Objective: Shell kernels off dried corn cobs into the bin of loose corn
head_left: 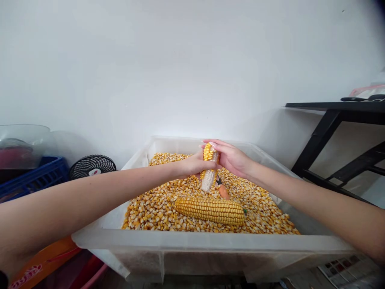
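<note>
Centrally, both hands (210, 162) gripping cob (208, 176), bin (192, 241) walls well apart

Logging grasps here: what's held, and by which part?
Both hands, left hand and right hand, grip a partly shelled corn cob at its upper, kernel-covered end; its bare lower end points down into the kernels.

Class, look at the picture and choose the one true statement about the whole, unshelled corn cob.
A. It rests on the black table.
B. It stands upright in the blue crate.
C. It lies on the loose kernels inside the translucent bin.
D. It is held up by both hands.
C: the whole corn cob lies on its side on the loose kernels in the translucent bin, while both hands hold a different, partly stripped cob.
</note>
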Demonstrator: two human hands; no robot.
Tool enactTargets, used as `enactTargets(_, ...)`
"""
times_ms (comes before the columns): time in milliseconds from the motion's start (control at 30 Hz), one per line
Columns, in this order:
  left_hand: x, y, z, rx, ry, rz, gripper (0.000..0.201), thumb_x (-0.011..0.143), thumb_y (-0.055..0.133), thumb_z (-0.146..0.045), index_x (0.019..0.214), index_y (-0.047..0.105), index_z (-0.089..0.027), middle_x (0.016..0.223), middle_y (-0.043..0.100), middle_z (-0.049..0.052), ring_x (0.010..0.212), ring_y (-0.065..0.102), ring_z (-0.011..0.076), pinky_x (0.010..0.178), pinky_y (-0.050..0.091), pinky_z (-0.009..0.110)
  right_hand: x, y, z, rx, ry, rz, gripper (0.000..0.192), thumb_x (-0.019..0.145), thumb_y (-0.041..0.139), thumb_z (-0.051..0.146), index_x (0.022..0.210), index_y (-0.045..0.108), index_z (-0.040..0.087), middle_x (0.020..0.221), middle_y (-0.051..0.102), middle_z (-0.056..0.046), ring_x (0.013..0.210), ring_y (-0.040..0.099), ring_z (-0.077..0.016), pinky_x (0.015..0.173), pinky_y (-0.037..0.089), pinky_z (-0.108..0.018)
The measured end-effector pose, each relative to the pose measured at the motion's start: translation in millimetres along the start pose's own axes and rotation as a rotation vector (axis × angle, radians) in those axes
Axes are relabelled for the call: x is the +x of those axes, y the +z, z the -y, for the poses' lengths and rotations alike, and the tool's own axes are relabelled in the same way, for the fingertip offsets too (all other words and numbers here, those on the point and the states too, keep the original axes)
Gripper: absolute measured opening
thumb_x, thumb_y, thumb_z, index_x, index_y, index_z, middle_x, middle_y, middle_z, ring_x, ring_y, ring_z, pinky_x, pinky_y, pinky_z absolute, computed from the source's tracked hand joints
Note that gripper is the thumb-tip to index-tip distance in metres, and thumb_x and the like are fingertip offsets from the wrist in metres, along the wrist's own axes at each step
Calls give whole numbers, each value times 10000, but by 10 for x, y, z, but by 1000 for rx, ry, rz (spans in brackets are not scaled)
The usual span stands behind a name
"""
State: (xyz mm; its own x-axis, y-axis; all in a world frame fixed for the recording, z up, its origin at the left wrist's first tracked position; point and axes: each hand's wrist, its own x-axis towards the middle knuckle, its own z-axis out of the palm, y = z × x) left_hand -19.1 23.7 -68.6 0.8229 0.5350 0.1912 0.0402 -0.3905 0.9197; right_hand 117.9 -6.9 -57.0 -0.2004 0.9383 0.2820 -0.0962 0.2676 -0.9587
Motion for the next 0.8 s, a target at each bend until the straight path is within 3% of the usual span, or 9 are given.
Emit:
enactTargets(133,10,3,43,-7,3,3,404,665,580,-273,1030,446,-163,686,494,6,645,500,139,557,438,279,-4,11,-35,-181,25,-80,303,691,618,350,967,551,242,859,576,-2,767,533,-142,689,426,-298)
enactTargets(333,1,-65,-1,13,-24,70,375,679,560,-291,1017,461,-162,698,495,13,602,480,123,467,381,232,-51,-1,37,-56,64,77,386,718,592,278,1091,491,255,922,576,-27,836,533,-161,690,427,-300)
enactTargets(533,30,-96,7,153,-38,57,259,689,547,-320,873,506,-143,650,469,13,552,437,107,413,324,220,-52,38,-3,-198,24,-37,408,658,655,287,1029,488,263,860,558,-1,787,532,-148,650,426,-280)
enactTargets(800,41,-169,26,62,19,80,389,641,571,-261,1001,467,-155,691,510,26,638,495,140,541,433,251,-70,-38,47,-98,68,143,453,707,614,231,1119,442,304,962,562,-19,846,542,-167,703,452,-324)
